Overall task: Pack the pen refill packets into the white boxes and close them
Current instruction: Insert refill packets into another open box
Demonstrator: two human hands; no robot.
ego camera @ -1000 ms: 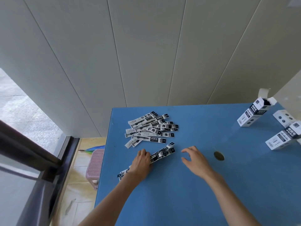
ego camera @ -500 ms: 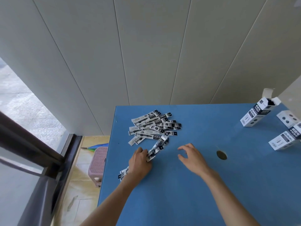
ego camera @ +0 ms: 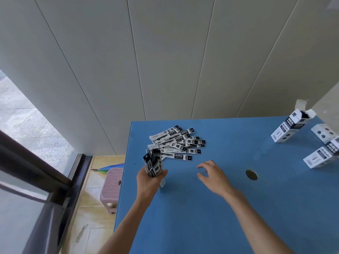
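My left hand (ego camera: 149,180) grips a bundle of pen refill packets (ego camera: 153,163), stood nearly upright above the blue table (ego camera: 211,226). Behind it a loose pile of black-and-white refill packets (ego camera: 180,143) lies fanned out on the table. My right hand (ego camera: 213,174) hovers just above the table to the right, fingers spread and holding nothing. At the far right stands a white box (ego camera: 288,128) with its top flap open. Two more white boxes (ego camera: 323,155) lie near the right edge.
A round hole (ego camera: 251,175) is set in the table right of my right hand. Left of the table, on the tiled floor, stand a pink plastic stool (ego camera: 111,184) and a folded umbrella (ego camera: 110,167). A panelled wall runs behind the table.
My left hand has lifted the bundle of packets off the table and swung it from lying flat to nearly upright. My right hand stayed about where it was, open.
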